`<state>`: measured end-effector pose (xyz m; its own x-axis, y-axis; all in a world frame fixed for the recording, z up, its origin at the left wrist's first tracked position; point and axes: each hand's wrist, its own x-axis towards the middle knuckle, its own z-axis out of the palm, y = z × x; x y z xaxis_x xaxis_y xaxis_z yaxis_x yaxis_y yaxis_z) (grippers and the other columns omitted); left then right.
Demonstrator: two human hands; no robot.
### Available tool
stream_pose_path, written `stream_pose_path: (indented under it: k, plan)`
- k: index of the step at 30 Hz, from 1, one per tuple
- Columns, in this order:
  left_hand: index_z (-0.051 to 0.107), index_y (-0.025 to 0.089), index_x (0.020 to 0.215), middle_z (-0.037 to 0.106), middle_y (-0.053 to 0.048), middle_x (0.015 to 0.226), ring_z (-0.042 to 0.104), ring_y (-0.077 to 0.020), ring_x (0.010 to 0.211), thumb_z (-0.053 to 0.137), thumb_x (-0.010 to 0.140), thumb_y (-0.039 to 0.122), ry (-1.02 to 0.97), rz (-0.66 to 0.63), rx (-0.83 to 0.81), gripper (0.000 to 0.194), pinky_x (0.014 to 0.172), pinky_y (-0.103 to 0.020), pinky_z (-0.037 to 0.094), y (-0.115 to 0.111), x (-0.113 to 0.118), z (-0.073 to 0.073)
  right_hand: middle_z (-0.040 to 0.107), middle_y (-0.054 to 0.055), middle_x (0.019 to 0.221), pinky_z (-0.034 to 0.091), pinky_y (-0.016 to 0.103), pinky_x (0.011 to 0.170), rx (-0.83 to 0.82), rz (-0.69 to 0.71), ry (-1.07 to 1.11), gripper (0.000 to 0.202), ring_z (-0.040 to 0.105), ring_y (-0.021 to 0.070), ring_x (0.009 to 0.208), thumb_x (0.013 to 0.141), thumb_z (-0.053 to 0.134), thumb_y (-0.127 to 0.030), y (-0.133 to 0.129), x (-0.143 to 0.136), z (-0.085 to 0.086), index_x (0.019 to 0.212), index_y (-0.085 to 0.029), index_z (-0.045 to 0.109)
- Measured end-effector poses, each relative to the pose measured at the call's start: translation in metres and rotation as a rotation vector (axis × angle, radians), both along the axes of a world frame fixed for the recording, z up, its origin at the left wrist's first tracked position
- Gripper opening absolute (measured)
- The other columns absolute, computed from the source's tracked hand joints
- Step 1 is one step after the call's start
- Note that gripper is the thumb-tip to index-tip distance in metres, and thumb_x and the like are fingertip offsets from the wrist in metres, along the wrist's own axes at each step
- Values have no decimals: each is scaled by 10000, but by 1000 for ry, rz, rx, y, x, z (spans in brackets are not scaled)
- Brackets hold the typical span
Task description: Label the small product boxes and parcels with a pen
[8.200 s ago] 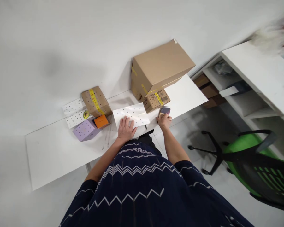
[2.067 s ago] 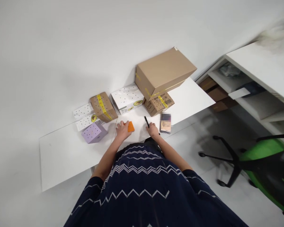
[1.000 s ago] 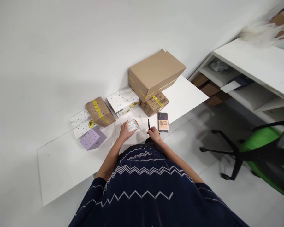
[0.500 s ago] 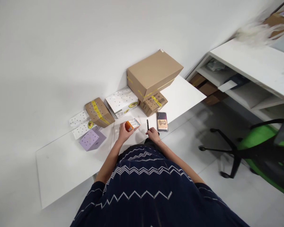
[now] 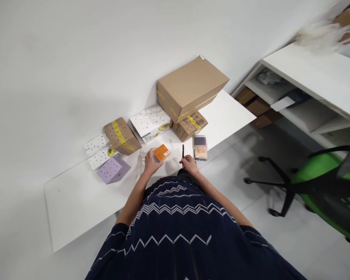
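The left hand [image 5: 152, 162] is spread, fingers and thumb apart, at the near-left corner of the orange box [image 5: 162, 152], contact not determinable; half a second ago it gripped this box with a white printed face showing, whereas the orange face is now up. The right hand [image 5: 189, 164], to the right of the orange box, remains closed around a black pen [image 5: 183, 149]. Beyond the orange box stand a white avocado carton [image 5: 149, 121] and a large brown carton [image 5: 194, 83]; far to its right, a shelf unit [image 5: 306, 72] contains brown boxes [image 5: 256, 107].
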<state>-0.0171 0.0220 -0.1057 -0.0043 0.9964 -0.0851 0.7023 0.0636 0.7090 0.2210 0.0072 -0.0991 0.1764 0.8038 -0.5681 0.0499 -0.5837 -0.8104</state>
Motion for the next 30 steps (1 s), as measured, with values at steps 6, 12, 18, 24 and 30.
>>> stream_pose_path:
  k: [6,12,18,24,30]
  plan:
    - [355,234,1442,473,-143,1308,521,-307,1233,804,679,318,-34,-11,-34,890,1045,-458,449,-2,5,3,631,-58,638,354,197,407,-3,5,28,149,417,71,377,744,510,-246,5,-6,7,815,-243,379]
    - [494,257,1373,472,-116,1295,551,-268,1187,604,766,86,62,-146,52,641,1020,-420,489,-7,8,-2,643,-47,658,367,200,418,5,6,0,153,435,76,393,739,515,-251,3,-4,9,827,-240,391]
    - [554,239,1329,456,-106,1399,496,-256,1286,502,725,39,-19,-200,3,639,1068,-402,468,-31,-4,-12,654,-39,667,388,210,433,-17,20,-26,136,450,84,397,756,525,-241,-2,-3,7,828,-238,410]
    - [512,213,1346,601,-109,1264,637,-222,1040,487,846,229,-304,281,-188,500,977,-407,512,-17,-5,-17,593,-41,536,428,199,498,-9,157,-167,55,546,112,482,795,560,-225,17,-6,9,838,-192,561]
    - [612,144,1196,712,-142,971,680,-216,680,303,949,640,-524,453,-568,634,656,-393,571,22,6,-13,517,-57,389,376,195,446,-131,377,-191,401,502,115,400,724,585,-90,54,-23,20,1107,-106,702]
